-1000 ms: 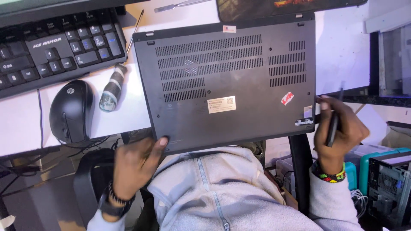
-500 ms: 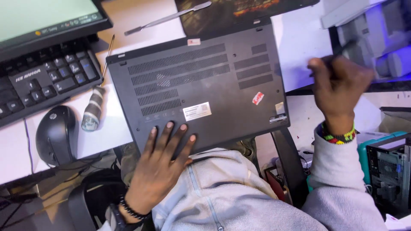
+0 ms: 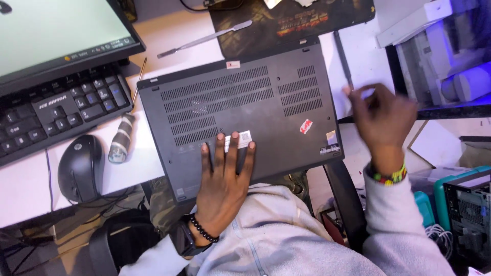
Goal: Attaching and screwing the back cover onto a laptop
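Note:
A dark grey laptop (image 3: 266, 102) lies upside down on the white desk (image 3: 30, 189), its vented bottom panel facing up. My left hand (image 3: 225, 179) rests flat on the panel's near edge, fingers spread over a small white label. My right hand (image 3: 383, 117) hovers off the laptop's right side and is blurred. Its fingertips are at the near end of a thin dark tool (image 3: 341, 53) that lies on the desk beside the laptop. The blur hides whether the fingers still pinch the tool.
A black keyboard (image 3: 56, 112) and monitor (image 3: 56, 36) stand at the left, with a black mouse (image 3: 79, 168) and a grey-handled screwdriver (image 3: 121, 138) nearby. A metal spudger (image 3: 204, 38) lies beyond the laptop by a dark mat (image 3: 286, 20). Boxes and computer gear (image 3: 465, 204) sit at the right.
My left hand slid from the laptop's near edge up onto the panel and spread flat. My right hand lifted the thin dark tool, then brought it down beside the laptop's right edge.

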